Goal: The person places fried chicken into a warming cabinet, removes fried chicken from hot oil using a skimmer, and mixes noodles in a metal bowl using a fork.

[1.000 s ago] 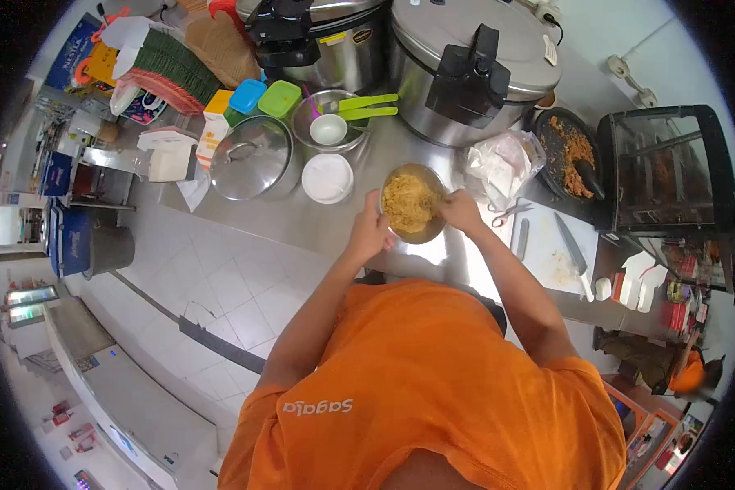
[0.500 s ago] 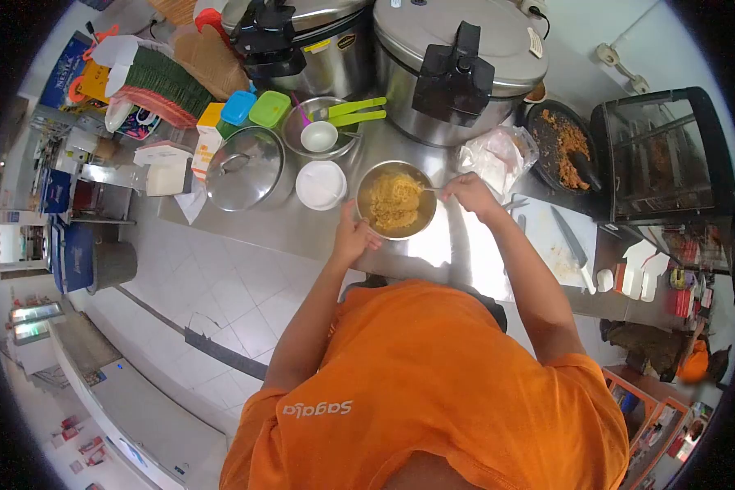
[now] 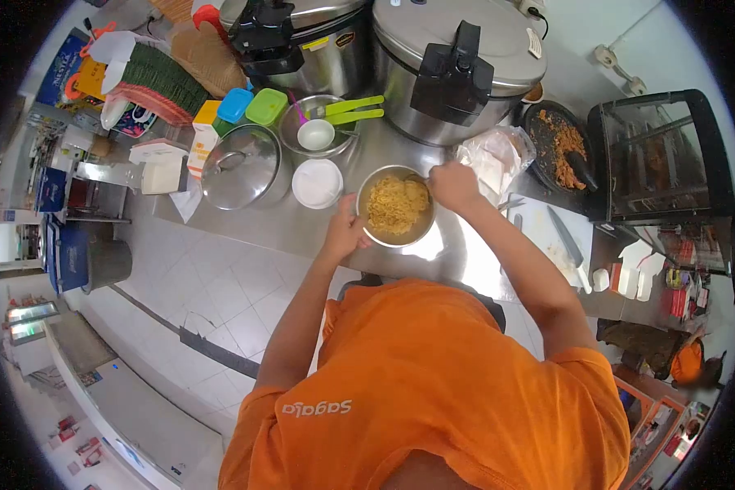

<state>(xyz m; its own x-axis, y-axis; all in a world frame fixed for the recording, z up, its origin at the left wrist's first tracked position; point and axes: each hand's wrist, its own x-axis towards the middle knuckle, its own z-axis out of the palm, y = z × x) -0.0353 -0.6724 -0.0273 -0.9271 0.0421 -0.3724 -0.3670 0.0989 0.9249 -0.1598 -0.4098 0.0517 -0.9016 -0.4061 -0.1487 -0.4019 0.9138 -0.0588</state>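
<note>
A round metal bowl (image 3: 396,243) holds yellow noodles (image 3: 390,206) and rests on the steel counter near its front edge. My left hand (image 3: 347,233) grips the bowl's rim at the left side, fingers closed round it. Over the right rim, my right hand (image 3: 453,186) is closed on the handle of a thin metal utensil (image 3: 420,177). The utensil's far end is down among the noodles, so I cannot tell whether it is a spoon or a fork.
Two large steel cookers (image 3: 457,65) stand behind the bowl. Left are a white dish (image 3: 318,184), a glass-lidded pot (image 3: 241,167) and a basin with green-handled tools (image 3: 355,104). Right are a plastic bag (image 3: 494,159), a mortar (image 3: 559,147) and a knife (image 3: 565,237) on a white board.
My right hand has moved slightly left and closer to the bowl's rim, with the utensil pushed further in. The noodles have shifted and spread. My left hand stays on the rim.
</note>
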